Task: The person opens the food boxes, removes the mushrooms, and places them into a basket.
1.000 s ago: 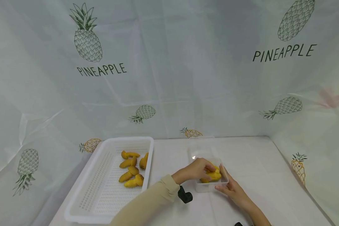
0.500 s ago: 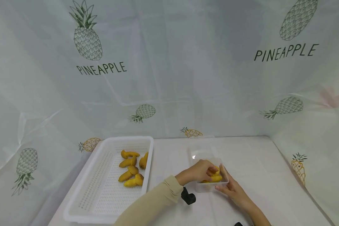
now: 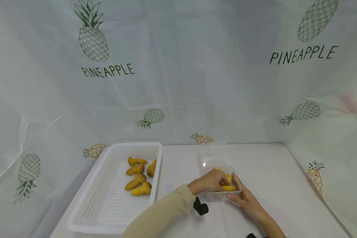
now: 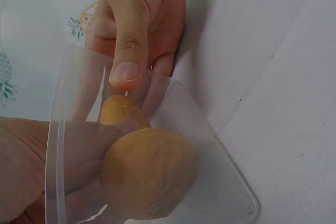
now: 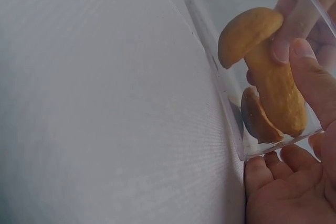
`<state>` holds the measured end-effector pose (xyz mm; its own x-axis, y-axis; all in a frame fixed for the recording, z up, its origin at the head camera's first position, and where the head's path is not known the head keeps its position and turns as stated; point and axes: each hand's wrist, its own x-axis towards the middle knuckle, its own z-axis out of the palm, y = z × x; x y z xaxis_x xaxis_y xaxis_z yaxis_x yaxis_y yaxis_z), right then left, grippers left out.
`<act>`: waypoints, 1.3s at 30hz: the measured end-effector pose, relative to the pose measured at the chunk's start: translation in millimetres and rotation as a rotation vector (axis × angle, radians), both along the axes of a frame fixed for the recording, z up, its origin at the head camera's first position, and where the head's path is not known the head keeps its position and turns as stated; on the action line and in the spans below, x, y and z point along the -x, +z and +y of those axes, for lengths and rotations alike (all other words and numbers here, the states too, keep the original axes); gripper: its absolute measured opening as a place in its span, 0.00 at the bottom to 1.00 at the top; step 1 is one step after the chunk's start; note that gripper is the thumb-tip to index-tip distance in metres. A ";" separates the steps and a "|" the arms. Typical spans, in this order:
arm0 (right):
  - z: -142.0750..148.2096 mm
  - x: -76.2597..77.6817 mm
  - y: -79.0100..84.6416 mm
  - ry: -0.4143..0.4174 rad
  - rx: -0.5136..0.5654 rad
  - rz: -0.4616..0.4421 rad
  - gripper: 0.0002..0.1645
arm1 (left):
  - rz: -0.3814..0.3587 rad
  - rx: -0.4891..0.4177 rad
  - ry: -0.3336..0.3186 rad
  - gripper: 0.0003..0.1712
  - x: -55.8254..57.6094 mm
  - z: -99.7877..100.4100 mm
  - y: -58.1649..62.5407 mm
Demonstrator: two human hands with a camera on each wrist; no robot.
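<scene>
A clear plastic box (image 3: 215, 197) stands on the table, with yellow-brown mushrooms inside. My left hand (image 3: 211, 180) reaches into it from the left, fingers curled down around a mushroom (image 3: 228, 188). Seen through the wall in the right wrist view, the left thumb presses the stem of that thick mushroom (image 5: 275, 93), and a smaller brown piece (image 5: 257, 116) lies beside it. A rounded mushroom cap (image 4: 149, 174) fills the middle of the left wrist view. My right hand (image 3: 247, 200) grips the box's near right corner, thumb on the front wall and fingers along the right side.
To the left sits a white perforated basket (image 3: 160, 158) holding several yellow mushrooms (image 3: 141, 190). Behind the box its clear lid (image 3: 212, 155) lies folded back. A pineapple-print sheet (image 3: 181, 82) hangs along the table's back edge.
My left hand has moved lower into the box and slightly right, bringing the mushroom down from near the rim. The right hand stays on the box.
</scene>
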<state>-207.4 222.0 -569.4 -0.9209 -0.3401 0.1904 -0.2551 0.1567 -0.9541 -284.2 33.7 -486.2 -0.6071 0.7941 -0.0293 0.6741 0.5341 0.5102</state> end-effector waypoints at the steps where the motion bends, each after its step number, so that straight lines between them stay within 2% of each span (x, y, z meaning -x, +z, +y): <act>1: -0.1 -0.2 -0.1 -0.002 0.000 -0.002 0.52 | -0.002 -0.002 0.000 0.13 -0.1 -0.3 0.3; 6: -0.1 -0.2 -0.5 -0.012 -0.015 0.008 0.52 | -0.014 -0.021 -0.002 0.13 -0.8 -1.1 2.8; 15: -1.5 -0.3 2.0 -0.040 -0.046 0.037 0.52 | -0.056 -0.046 0.033 0.14 -3.7 -4.6 11.4; 20: -2.1 -0.7 3.9 -0.036 -0.060 0.043 0.52 | -0.076 -0.077 0.023 0.14 -2.7 -8.1 18.6; 27: -2.8 -0.5 6.4 -0.047 -0.059 0.018 0.53 | -0.206 -0.180 0.043 0.17 1.4 -16.2 32.5; 36: -2.9 0.6 5.4 -0.077 -0.061 -0.024 0.55 | -0.314 -0.281 0.064 0.18 12.1 -30.5 45.2; 39: -3.0 1.3 4.7 -0.082 -0.075 -0.013 0.55 | -0.330 -0.316 0.080 0.18 15.5 -37.4 48.1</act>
